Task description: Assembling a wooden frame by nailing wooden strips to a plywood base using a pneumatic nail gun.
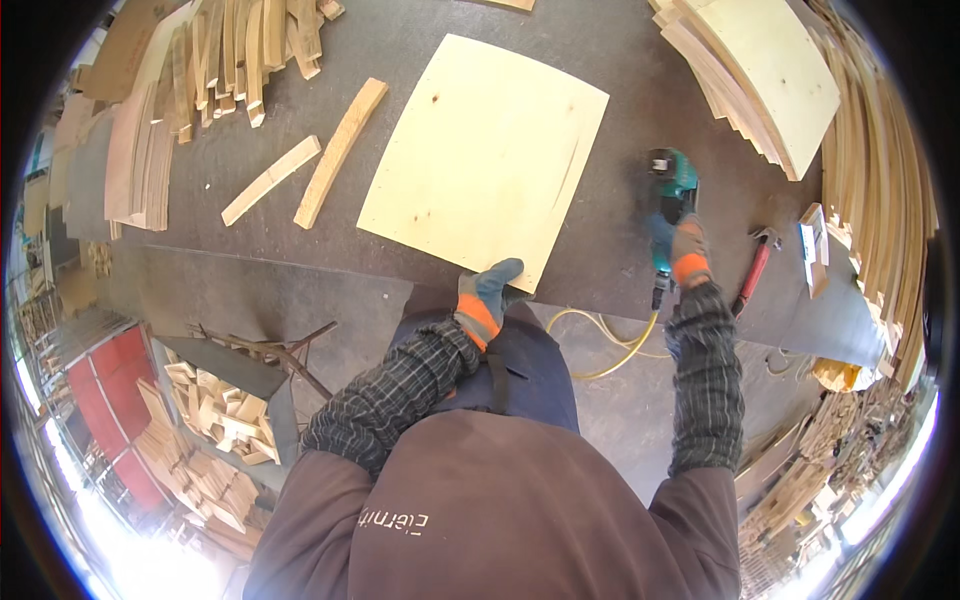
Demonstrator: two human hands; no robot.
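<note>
A pale, nearly square plywood panel lies tilted on the dark worktable. My left hand, in a grey-blue and orange glove, pinches its near edge, thumb on top and the other fingers hidden beneath. Off to the panel's right, my gloved right hand is wrapped round a teal and black air nail gun, which is slightly blurred. From the tool's rear end a yellow air hose loops down past the table's front edge. Left of the panel lie two loose wooden strips, a longer one and a shorter one.
A red-handled hammer lies right of my right hand. Stacked plywood panels and long wooden strips fill the right side. More strips are piled far left. Below the table stands a bin of wood offcuts.
</note>
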